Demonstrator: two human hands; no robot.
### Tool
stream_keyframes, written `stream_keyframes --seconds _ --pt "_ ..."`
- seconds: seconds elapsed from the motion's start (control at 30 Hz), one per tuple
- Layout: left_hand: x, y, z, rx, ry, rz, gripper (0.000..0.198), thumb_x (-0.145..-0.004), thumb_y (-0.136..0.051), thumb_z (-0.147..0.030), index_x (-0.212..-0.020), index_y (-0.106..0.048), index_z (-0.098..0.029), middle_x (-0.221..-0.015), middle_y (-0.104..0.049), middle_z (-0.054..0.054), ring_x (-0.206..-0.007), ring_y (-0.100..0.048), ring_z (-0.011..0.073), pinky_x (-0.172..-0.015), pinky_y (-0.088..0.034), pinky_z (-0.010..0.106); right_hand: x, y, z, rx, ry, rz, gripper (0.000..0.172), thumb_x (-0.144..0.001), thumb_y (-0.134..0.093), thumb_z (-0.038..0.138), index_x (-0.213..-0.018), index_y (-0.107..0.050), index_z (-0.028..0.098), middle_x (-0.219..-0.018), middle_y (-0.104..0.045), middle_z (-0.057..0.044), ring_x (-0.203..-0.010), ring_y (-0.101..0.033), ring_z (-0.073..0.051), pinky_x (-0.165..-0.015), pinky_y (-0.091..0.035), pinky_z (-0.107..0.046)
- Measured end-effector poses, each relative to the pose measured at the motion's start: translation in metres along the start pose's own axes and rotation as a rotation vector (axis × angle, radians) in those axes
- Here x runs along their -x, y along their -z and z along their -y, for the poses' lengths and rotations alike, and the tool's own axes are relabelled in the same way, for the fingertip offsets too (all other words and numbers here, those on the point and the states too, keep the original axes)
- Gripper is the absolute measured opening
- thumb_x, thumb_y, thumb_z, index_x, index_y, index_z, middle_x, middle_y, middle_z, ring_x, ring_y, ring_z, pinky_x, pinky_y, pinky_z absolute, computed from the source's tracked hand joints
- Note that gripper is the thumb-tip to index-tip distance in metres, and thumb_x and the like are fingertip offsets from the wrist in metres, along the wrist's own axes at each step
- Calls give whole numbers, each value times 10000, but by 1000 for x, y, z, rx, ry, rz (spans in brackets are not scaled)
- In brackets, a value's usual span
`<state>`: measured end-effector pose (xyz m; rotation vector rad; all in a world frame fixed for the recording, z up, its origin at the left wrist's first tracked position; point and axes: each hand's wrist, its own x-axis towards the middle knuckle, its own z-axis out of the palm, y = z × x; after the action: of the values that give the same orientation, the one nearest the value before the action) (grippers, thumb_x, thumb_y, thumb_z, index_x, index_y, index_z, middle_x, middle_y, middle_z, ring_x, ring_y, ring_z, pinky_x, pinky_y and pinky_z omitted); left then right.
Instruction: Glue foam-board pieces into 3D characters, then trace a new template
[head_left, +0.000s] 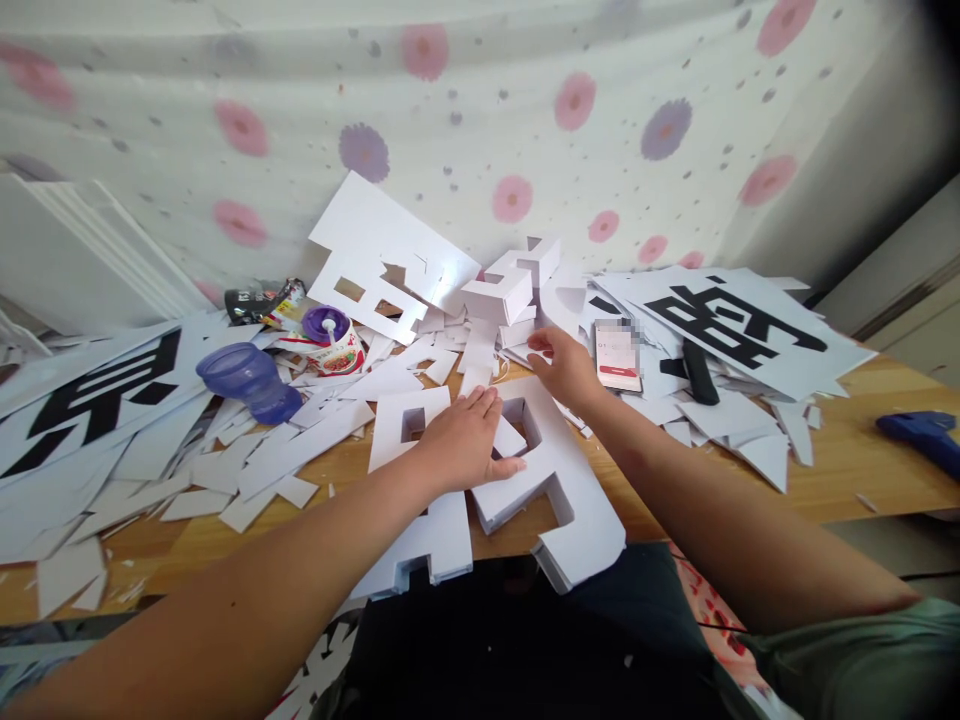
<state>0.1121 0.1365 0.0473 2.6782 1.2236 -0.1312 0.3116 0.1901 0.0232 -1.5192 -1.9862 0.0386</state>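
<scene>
My left hand (pixel 466 440) lies flat, fingers stretched out and thumb spread, across two thick white foam-board characters. One, the left white character (pixel 450 530), has square cut-outs and reaches the table's front edge. The right white character (pixel 581 505), with a curved outer side and a hooked end, overhangs that edge a little. Just beyond its upper end is my right hand (pixel 562 368), its fingers loosely bent and slightly apart, with nothing visible in them. Near those fingers stand white box-shaped foam pieces (pixel 499 298) in a small stack.
White board scraps (pixel 300 450) cover much of the wooden table (pixel 847 470). Printed sheets with black characters lie left (pixel 112 390) and right (pixel 739 320). A phone (pixel 618 355), a black-handled tool (pixel 697 372), a blue glue gun (pixel 919 435), a purple cup (pixel 251 380) and a cut-out board (pixel 390 255) surround the hands.
</scene>
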Motion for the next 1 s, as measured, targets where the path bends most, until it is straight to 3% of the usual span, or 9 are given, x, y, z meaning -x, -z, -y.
stream_keyframes --seconds 0.13,0.33,0.53,0.63,0.73,0.87,1.0 --pt "0 -1 0 -20 -1 -6 975 -831 -462 -683 -1485 -285 18 -1589 -185 242 -1490 -149 362 -1189 -217 491 -1 -6 10 144 52 72 269 -887 -460 84 -1097 -604 169 -1055 -624 -141 -972 -580 -295 -823 -478 -414" --pt "-2 -4 -1 -52 -14 -10 974 -841 -455 -681 -1484 -280 29 -1583 -195 250 -1488 -156 366 -1185 -223 483 7 -10 24 357 111 189 238 -949 -424 140 -1087 -618 147 -1059 -594 -178 -1013 -503 -332 -820 -426 -417" --pt "-5 5 -1 -83 13 60 1043 -818 -460 -739 -1510 -232 8 -1597 -171 231 -1495 -148 342 -1192 -220 430 8 -13 24 467 133 203 242 -967 -393 146 -1096 -597 145 -1071 -576 -164 -1009 -484 -318 -770 -397 -385" --pt "-9 15 -1 -96 9 100 1071 -711 -566 -782 -1471 -354 -57 -1567 -285 231 -1442 -295 366 -1120 -344 421 7 -12 25 493 143 188 239 -973 -390 159 -1093 -596 149 -1053 -580 -147 -990 -488 -308 -750 -389 -374" --pt "-15 25 -3 -125 6 134 964 -635 -635 -788 -1318 -546 -114 -1443 -483 222 -1285 -490 395 -973 -459 420 12 -7 27 503 150 172 244 -977 -392 169 -1111 -596 154 -1082 -579 -143 -988 -483 -295 -768 -384 -369" --pt "-19 30 -7 -153 15 151 798 -623 -655 -782 -1104 -670 -146 -1349 -564 195 -1116 -595 378 -847 -486 401 32 3 31 494 158 146 269 -979 -395 174 -1163 -591 164 -1134 -577 -143 -997 -464 -295 -809 -381 -380" --pt "-22 28 -9 -158 27 148 751 -611 -667 -779 -1039 -679 -162 -1279 -604 171 -1016 -628 343 -786 -481 379 59 10 33 466 171 68 300 -975 -393 175 -1210 -579 150 -1157 -581 -157 -1002 -450 -311 -839 -388 -417"
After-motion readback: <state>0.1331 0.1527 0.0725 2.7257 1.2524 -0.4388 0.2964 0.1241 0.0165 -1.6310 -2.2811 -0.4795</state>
